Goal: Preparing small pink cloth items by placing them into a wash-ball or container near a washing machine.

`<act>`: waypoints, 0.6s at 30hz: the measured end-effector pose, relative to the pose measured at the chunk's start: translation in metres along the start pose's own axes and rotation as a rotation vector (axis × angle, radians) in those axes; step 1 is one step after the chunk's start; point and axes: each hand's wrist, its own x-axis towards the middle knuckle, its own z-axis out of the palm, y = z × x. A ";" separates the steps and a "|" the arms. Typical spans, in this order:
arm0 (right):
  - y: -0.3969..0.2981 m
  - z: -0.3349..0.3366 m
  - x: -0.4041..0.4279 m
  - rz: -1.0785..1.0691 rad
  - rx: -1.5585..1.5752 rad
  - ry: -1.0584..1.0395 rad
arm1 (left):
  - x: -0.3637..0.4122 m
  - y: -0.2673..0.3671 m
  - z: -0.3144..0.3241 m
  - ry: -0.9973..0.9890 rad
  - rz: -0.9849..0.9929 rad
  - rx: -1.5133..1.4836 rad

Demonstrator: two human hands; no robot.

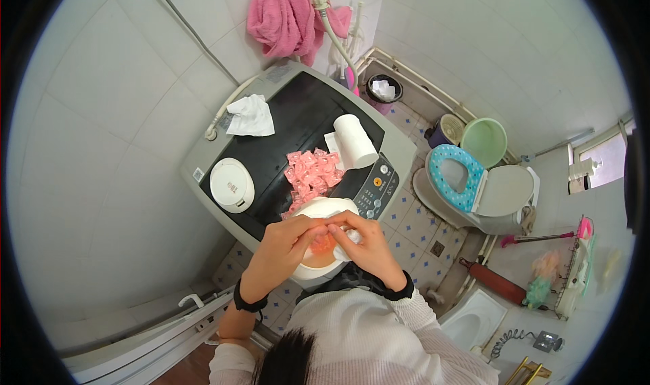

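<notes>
Both hands meet over a round white tub [325, 205] at the front edge of a top-loading washing machine. My left hand [284, 248] and my right hand [366, 243] pinch their fingertips together around a small pinkish piece [321, 241], mostly hidden by the fingers. Orange tones show inside the tub beneath them. Crumpled white tissue [352, 236] shows below my right thumb; whether that hand grips it is unclear. Just beyond the tub lies a heap of small pink clear-plastic packets [312, 171] on the machine's dark lid [274, 166].
A white round lid [232, 185], a folded white tissue [250, 116] and a paper roll [355, 141] rest on the machine, near its control panel [376, 189]. To the right stand a toilet with a blue seat cover [455, 169], a green basin [484, 142] and a waste bin [383, 89].
</notes>
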 end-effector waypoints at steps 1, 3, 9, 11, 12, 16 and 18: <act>0.000 0.000 0.000 0.001 0.002 0.004 | 0.000 -0.003 0.004 0.024 0.000 -0.013; -0.001 -0.002 -0.001 0.035 0.006 -0.018 | -0.001 -0.007 0.008 0.043 -0.001 -0.026; 0.005 0.000 -0.001 -0.010 -0.004 0.010 | -0.002 -0.014 0.012 0.012 -0.284 -0.243; 0.004 0.001 -0.001 -0.016 0.007 0.008 | -0.001 -0.021 0.011 0.008 -0.262 -0.128; 0.003 0.001 0.000 -0.006 0.012 0.003 | -0.002 -0.022 0.010 0.010 -0.263 -0.127; 0.001 0.000 0.000 0.017 0.007 -0.004 | -0.005 -0.022 0.010 -0.075 -0.159 -0.233; 0.006 0.001 0.000 0.010 0.033 0.009 | -0.009 -0.019 0.009 -0.096 -0.153 -0.280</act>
